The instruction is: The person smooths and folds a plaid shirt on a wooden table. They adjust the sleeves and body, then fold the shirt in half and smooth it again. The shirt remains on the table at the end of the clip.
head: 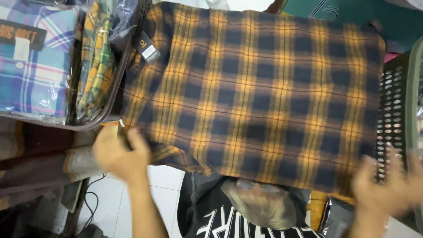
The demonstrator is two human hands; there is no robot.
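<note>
Head view. The plaid shirt point(260, 92), yellow and dark blue, lies spread flat across the tabletop, filling the middle of the frame, so that both near corners are within your reach. A hang tag point(146, 46) sits at its upper left edge.

Your left hand point(118, 152) rests at the shirt's near left corner. Its fingers point(134, 141) are curled on the edge of the cloth, and the fabric bunches just beside them, which suggests a pinch grip; how firmly they close cannot be told.

Your right hand point(382, 187) is at the near right corner. It is blurred, so whether its fingers are spread or closed on the cloth cannot be told.

Bagged shirts point(37, 57) stand in a tray to the left, clear of the shirt. A perforated basket point(392, 110) stands against the right edge.
</note>
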